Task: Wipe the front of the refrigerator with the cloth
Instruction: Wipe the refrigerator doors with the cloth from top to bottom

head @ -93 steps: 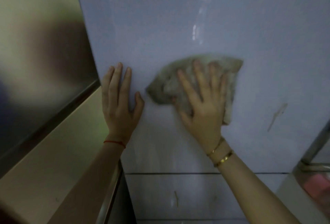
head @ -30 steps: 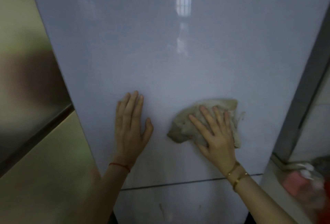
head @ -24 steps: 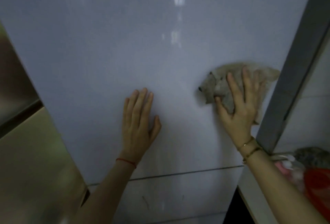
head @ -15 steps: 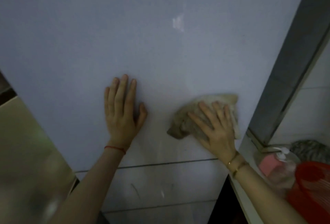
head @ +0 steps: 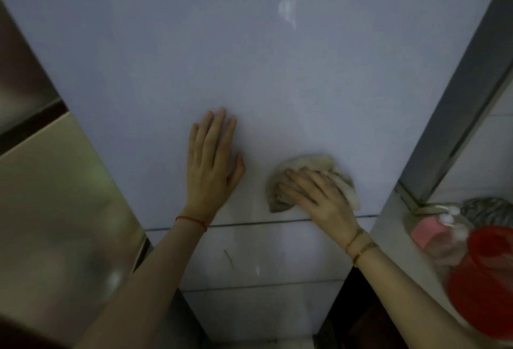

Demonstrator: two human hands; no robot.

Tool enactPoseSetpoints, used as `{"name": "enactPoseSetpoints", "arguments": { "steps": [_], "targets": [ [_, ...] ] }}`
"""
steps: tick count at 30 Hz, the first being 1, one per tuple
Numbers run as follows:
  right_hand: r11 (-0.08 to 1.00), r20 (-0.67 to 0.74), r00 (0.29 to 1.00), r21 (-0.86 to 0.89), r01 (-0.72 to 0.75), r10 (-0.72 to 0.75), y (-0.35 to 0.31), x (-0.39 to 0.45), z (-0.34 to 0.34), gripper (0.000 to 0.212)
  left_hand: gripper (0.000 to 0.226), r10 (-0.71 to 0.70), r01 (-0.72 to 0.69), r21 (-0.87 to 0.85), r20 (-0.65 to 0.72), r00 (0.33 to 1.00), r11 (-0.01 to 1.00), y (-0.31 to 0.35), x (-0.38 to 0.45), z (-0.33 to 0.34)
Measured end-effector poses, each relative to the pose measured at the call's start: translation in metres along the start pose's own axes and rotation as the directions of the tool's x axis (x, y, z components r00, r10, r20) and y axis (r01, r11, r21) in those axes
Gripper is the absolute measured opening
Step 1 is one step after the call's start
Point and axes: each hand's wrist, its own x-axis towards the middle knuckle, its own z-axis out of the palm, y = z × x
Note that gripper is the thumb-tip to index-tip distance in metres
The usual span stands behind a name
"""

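Observation:
The pale, glossy refrigerator front (head: 249, 70) fills most of the view. My right hand (head: 319, 198) presses a crumpled beige cloth (head: 311, 164) flat against the door, just above the seam between the upper door and the drawer below. My left hand (head: 212, 162) rests flat on the door to the left of the cloth, fingers together and pointing up, with nothing in it. A few small marks show on the lower drawer front (head: 230, 259).
A beige and steel surface (head: 55, 209) stands at the left of the refrigerator. At the right is a white counter (head: 394, 226) with a red basket (head: 485, 279), a pink bottle (head: 433, 234) and a grey cloth (head: 485, 208). A grey frame edge (head: 458, 112) runs beside the door.
My right hand has slid the cloth down the door toward the seam and bunched it smaller. My left hand stays flat on the door. The view has tilted downward.

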Motion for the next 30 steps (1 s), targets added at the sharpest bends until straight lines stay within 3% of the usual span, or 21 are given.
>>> {"name": "enactPoseSetpoints", "arguments": {
  "steps": [3,6,12,16,19,25,30],
  "targets": [
    [0.988,-0.091,0.984,0.01,-0.152,0.152,-0.015,0.003,-0.009,0.033,0.055,-0.075,0.08,-0.051,0.098,0.992,0.995,-0.004,-0.057,-0.023],
    [0.933,-0.18,0.916,0.08,-0.35,0.359,-0.045,-0.006,-0.007,0.043,0.051,-0.165,0.174,-0.055,0.13,0.978,0.983,-0.011,-0.114,-0.035],
    [0.9,-0.29,0.853,0.17,-0.4,0.434,-0.106,-0.062,0.058,0.034,0.047,-0.202,0.205,-0.033,0.091,0.975,0.978,-0.033,-0.22,-0.016],
    [0.903,-0.376,0.821,0.188,-0.387,0.43,-0.13,-0.107,0.126,0.046,0.043,-0.238,0.242,0.034,-0.084,0.968,0.97,-0.056,-0.309,0.012],
    [0.925,-0.411,0.828,0.191,-0.33,0.38,-0.142,-0.123,0.174,0.04,0.044,-0.296,0.319,0.077,-0.22,0.929,0.945,-0.076,-0.36,0.035],
    [0.97,-0.527,0.819,0.047,-0.238,0.227,-0.16,-0.114,0.225,0.039,0.048,-0.287,0.289,-0.049,-0.361,0.887,0.956,-0.101,-0.393,0.079],
    [0.995,-0.385,0.919,-0.029,-0.101,0.082,-0.193,-0.148,0.261,0.043,0.047,-0.187,0.183,-0.054,-0.449,0.874,0.982,-0.115,-0.399,0.091]
  ]
}}
